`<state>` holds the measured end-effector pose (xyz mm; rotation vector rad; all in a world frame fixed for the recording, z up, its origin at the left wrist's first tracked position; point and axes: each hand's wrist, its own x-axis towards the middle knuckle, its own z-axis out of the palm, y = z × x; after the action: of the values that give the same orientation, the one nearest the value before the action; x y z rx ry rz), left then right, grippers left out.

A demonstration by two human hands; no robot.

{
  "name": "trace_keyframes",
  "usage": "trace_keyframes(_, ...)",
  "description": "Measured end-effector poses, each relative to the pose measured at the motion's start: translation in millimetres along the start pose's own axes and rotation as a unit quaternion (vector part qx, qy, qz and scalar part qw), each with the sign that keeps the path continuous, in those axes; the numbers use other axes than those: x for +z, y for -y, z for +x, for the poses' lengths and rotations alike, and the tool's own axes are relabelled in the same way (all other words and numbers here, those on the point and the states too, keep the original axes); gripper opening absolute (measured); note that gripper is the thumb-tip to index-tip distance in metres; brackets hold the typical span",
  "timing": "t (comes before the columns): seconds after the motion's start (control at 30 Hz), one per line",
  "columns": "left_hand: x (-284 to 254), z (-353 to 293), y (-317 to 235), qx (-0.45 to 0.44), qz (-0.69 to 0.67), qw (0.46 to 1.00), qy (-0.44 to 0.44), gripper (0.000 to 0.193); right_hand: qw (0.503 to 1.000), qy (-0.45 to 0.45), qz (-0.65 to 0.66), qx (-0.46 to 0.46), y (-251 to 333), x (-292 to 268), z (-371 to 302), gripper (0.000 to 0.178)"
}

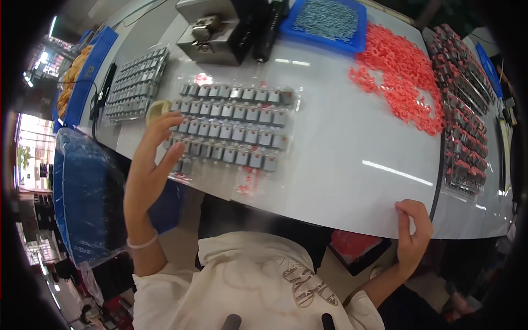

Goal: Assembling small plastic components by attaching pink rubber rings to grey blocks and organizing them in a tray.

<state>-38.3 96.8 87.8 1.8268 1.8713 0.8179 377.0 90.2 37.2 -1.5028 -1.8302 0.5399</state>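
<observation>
My left hand (148,170) is at the left side of a clear plastic tray (294,118) filled with rows of small grey block-shaped parts (237,134). Its thumb and fingers are spread apart over the end parts, and nothing shows between them. Just beyond those fingers lies a pale yellowish round item (158,110). My right hand (413,234) rests at the table's front edge, far from the tray. Its fingers are curled, with thumb and forefinger tips together; whatever they may hold is too small to make out.
A loose heap of red plastic pieces (401,82) spreads at the back right, beside a blue bin (360,30) of small metal parts. Filled trays (465,137) stand beyond a dark strip at right. A metal machine (214,33) and another tray (135,85) stand at the back left.
</observation>
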Motion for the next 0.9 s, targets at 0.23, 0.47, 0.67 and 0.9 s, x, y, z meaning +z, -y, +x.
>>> trace_keyframes(0.23, 13, -35, 78, -0.012, -0.071, 0.985, -0.16, 0.031, 0.993, 0.049, 0.016, -0.11, 53, 82, 17, 0.013)
trace_keyframes(0.47, 20, -39, 91, -0.018, -0.292, 0.937, -0.192, 0.034, 0.998, 0.008, 0.008, -0.056, 81, 120, 18, 0.014)
trace_keyframes(0.67, 10, -27, 91, -0.133, -0.401, 0.895, -0.141, 0.036, 0.996, -0.001, 0.063, 0.056, 107, 142, 21, 0.023)
trace_keyframes(0.9, 34, -34, 80, -0.086, -0.401, 0.901, -0.143, 0.038, 0.987, -0.002, 0.054, 0.151, 117, 151, 24, 0.033)
